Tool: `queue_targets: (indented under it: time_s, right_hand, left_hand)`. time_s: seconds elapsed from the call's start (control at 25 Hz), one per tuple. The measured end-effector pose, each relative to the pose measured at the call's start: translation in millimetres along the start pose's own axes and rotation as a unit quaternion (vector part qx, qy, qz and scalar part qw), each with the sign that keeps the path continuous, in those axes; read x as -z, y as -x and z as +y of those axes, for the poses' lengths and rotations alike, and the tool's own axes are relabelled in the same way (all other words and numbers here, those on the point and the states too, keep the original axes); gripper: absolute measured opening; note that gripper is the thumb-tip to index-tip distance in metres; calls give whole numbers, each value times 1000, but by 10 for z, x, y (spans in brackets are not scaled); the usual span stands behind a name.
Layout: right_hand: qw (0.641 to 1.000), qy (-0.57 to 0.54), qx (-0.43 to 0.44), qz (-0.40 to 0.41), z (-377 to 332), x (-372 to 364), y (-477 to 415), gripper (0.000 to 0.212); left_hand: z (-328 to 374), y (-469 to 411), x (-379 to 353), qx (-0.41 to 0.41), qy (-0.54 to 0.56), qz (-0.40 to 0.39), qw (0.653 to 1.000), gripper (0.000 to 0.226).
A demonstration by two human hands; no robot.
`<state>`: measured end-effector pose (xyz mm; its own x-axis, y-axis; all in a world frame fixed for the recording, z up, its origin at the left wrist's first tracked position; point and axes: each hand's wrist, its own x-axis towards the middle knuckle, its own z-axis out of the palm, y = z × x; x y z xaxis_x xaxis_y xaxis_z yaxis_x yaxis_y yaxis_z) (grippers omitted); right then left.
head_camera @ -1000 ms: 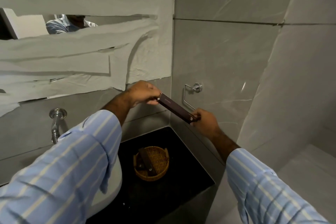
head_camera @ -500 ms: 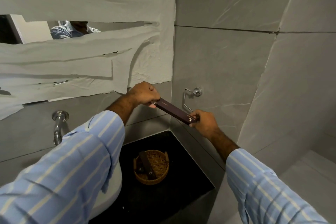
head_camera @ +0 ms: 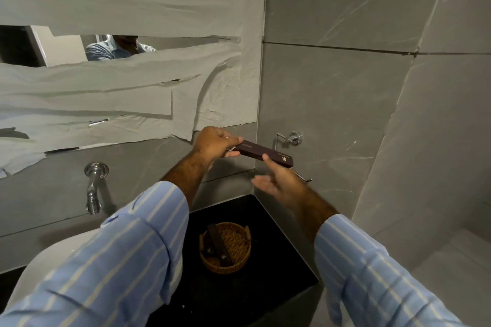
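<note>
A long, slim dark brown box [head_camera: 268,153] with small gold print is held up near the wall corner. My left hand [head_camera: 215,144] grips its left end, fingers curled round it. My right hand [head_camera: 279,180] is just below the box's right end, fingers spread and blurred, the index fingertip touching the box's underside. Below, a round wicker basket [head_camera: 240,265] sits on the black counter [head_camera: 273,225] with two similar dark boxes [head_camera: 216,244] leaning inside it.
A chrome paper holder [head_camera: 291,139] is fixed to the grey tile wall behind the box. A chrome tap [head_camera: 93,188] juts from the wall on the left above a white basin [head_camera: 42,263]. Grey paper covers most of the mirror [head_camera: 127,48].
My right hand has let go of the box's right end and opened beneath it. The left hand keeps its hold, and the box has tipped closer to level.
</note>
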<state>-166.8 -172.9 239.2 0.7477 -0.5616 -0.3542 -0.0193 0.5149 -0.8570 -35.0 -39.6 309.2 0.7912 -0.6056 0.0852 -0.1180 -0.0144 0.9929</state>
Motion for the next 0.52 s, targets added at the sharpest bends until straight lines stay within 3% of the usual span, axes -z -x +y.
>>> queue_targets:
  time_s: [0.12, 0.2, 0.28, 0.36, 0.44, 0.52]
  right_hand:
    - [971, -235, 5, -37, -102, -298, -4, 20]
    - [959, -279, 13, -42, -175, -362, 39, 14]
    - [959, -278, 9, -55, -214, -374, 72, 11]
    - [964, -259, 9, -58, -210, -394, 77, 10]
    - [969, -239, 16, -55, -203, -437, 71, 10]
    - [977, -201, 42, -53, -220, -465, 67, 11]
  left_hand:
    - [-71, 78, -9, 36, 107, -32, 993, 22]
    - [-121, 97, 47, 62, 205, -63, 975, 15]
    - [-193, 90, 102, 77, 253, -59, 962, 28]
    - [-257, 88, 118, 62, 184, -2, 981, 35]
    - [-339, 71, 103, 25, 68, 67, 995, 26]
    - [-390, 59, 67, 13, 66, 74, 995, 13]
